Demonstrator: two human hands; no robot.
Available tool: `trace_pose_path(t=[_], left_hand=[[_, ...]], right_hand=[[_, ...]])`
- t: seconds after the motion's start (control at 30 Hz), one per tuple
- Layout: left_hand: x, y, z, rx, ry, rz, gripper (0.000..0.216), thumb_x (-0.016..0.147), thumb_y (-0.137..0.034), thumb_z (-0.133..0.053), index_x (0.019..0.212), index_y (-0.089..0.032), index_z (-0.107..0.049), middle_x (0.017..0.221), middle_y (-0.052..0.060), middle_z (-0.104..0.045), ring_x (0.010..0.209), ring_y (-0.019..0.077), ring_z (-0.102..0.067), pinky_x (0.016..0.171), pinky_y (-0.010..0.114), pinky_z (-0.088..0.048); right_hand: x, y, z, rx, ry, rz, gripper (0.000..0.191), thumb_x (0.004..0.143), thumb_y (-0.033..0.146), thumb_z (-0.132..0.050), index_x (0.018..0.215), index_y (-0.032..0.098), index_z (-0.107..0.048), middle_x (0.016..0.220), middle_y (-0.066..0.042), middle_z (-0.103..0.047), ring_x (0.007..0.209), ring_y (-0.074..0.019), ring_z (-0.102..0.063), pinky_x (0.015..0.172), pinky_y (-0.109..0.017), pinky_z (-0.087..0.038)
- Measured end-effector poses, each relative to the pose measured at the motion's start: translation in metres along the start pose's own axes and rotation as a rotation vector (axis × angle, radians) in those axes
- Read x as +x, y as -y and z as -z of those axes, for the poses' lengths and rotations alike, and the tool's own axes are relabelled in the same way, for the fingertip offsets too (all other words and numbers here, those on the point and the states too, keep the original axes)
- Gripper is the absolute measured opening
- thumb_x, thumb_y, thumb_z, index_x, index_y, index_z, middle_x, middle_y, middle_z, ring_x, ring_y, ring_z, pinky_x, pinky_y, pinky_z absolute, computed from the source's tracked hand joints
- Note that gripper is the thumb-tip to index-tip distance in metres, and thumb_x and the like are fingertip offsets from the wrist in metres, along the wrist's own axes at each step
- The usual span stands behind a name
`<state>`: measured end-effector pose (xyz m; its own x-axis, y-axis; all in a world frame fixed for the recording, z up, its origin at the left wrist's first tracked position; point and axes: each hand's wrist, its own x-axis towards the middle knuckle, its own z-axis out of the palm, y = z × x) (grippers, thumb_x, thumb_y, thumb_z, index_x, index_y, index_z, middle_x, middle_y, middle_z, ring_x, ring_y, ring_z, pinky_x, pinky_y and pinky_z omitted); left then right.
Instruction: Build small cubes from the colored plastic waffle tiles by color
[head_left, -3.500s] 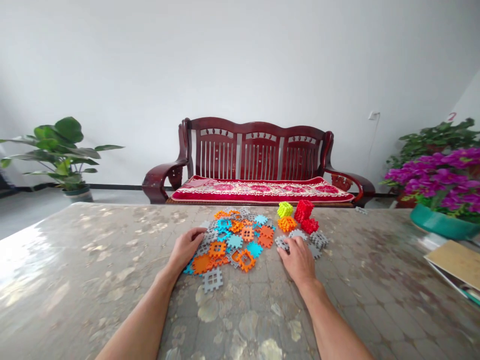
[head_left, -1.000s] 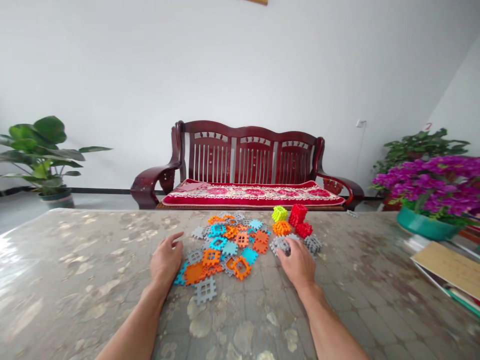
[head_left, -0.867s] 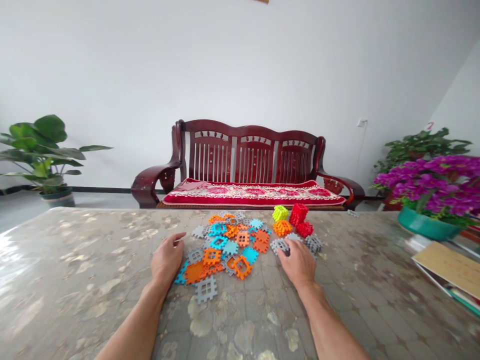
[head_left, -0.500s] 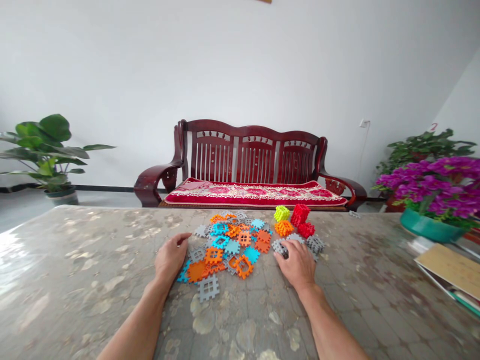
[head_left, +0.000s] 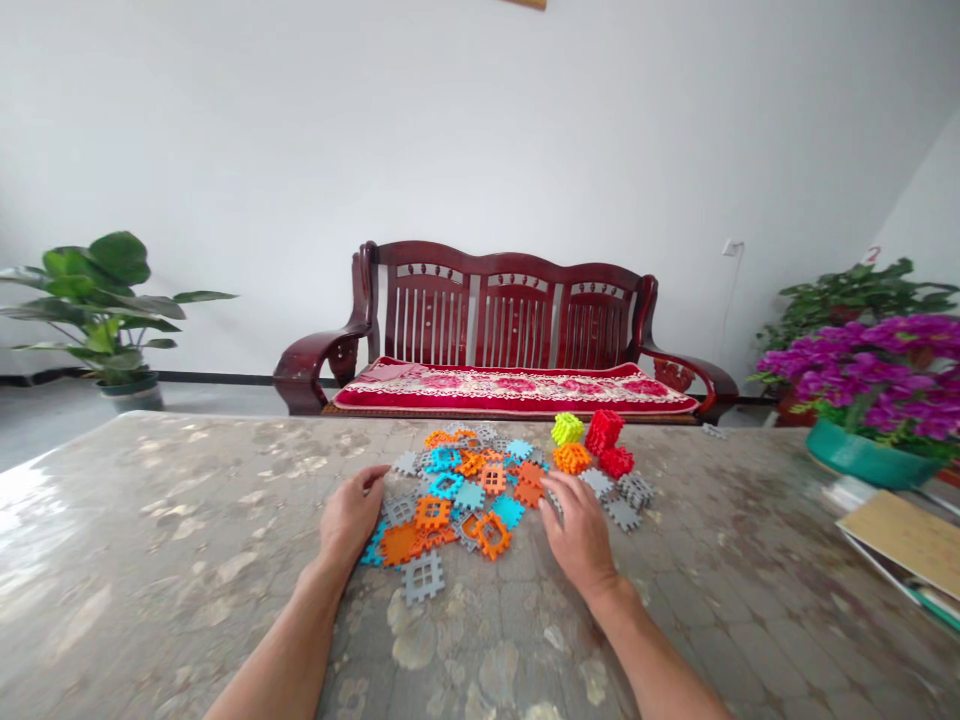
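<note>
A pile of interlocking plastic tiles in orange, blue and grey lies on the table; an orange window tile [head_left: 433, 513] is near its middle. My left hand [head_left: 351, 522] rests on the tabletop at the pile's left edge, fingers loosely bent and apart, with no tile visible in them. Over at the right edge, my right hand [head_left: 579, 535] has its fingers stretched beside an orange-red tile [head_left: 529, 484]. A grey tile shows partly under those fingers; whether they grip it is unclear. More grey tiles [head_left: 622, 514] lie just right of this hand.
Behind the right hand stand assembled cubes: yellow-green [head_left: 567, 429], red [head_left: 604, 431] and orange [head_left: 572, 458]. A teal flower pot [head_left: 870, 455] and a cardboard-coloured book [head_left: 904, 535] are at the table's right. Beyond the table [head_left: 187, 520] is a wooden bench [head_left: 517, 310].
My right hand has shifted left from the grey tiles toward the pile, uncovering a grey tile behind it. My left hand stays in place beside the pile.
</note>
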<state>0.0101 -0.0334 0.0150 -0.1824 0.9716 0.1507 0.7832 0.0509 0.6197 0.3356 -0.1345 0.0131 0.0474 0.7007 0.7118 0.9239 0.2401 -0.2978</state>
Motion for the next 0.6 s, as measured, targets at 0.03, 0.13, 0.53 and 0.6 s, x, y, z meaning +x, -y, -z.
trace_pose_path(t=[0.03,0.13,0.53,0.6], left_hand=[[-0.001,-0.001,0.000,-0.015,0.009,-0.002,0.040,0.087,-0.033,-0.044,0.117,-0.025,-0.069,0.108,0.005,-0.075,0.099,0.0218,-0.068,0.078,0.027,-0.050],[-0.002,-0.002,0.001,-0.056,0.021,-0.021,0.041,0.089,-0.034,-0.043,0.121,-0.023,-0.066,0.113,0.006,-0.073,0.101,0.0216,-0.068,0.085,0.029,-0.051],[0.002,0.004,-0.012,0.013,0.031,-0.206,0.052,0.094,-0.042,-0.032,0.136,-0.019,-0.054,0.136,0.010,-0.060,0.126,0.0234,-0.055,0.108,0.038,-0.039],[0.001,0.003,-0.012,0.042,0.039,-0.213,0.053,0.095,-0.042,-0.031,0.137,-0.020,-0.053,0.138,0.009,-0.059,0.128,0.0225,-0.054,0.110,0.038,-0.037]], right_hand=[[0.003,0.005,-0.006,0.050,0.002,-0.003,0.029,0.092,0.026,-0.048,0.116,0.021,-0.063,0.121,-0.009,-0.063,0.114,-0.0218,-0.054,0.102,-0.039,-0.042],[0.020,0.010,-0.028,0.116,0.026,-0.078,0.036,0.094,0.032,-0.042,0.124,0.019,-0.058,0.127,-0.011,-0.059,0.121,-0.0226,-0.051,0.105,-0.041,-0.041],[0.088,-0.005,-0.082,-0.234,0.371,-0.308,0.049,0.096,0.043,-0.036,0.136,0.019,-0.053,0.148,-0.015,-0.043,0.138,-0.0315,-0.035,0.112,-0.047,-0.025],[0.090,-0.005,-0.086,-0.238,0.441,-0.329,0.048,0.097,0.044,-0.033,0.135,0.022,-0.054,0.144,-0.013,-0.049,0.136,-0.0300,-0.039,0.111,-0.047,-0.025]])
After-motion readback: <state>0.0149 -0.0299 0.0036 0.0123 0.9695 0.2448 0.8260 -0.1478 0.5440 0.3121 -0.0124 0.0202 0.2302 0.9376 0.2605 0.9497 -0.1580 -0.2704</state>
